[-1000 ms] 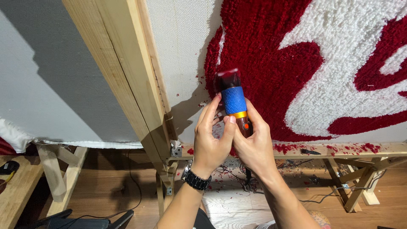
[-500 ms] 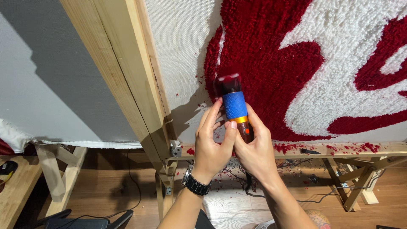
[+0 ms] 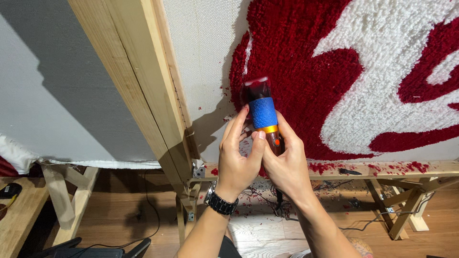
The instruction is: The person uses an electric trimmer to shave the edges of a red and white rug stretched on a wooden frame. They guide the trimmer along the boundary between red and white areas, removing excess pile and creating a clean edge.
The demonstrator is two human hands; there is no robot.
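While both hands [image 3: 260, 160] grip it, the trimmer [image 3: 262, 113] (blue-sleeved) stays put.

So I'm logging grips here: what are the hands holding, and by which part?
Both hands, left hand and right hand, hold one trimmer by its lower handle, below the blue grip.

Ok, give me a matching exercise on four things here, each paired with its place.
Things:
1. blue-gripped handheld trimmer
2. black wristwatch
3. pale wooden frame post
4. red and white tufted rug

Places:
A. left of the cloth
B. on the left hand's wrist
C. stretched on the upright cloth
D. held in both hands, right hand included

Pairs: 1-D, 2-B, 3-A, 4-C
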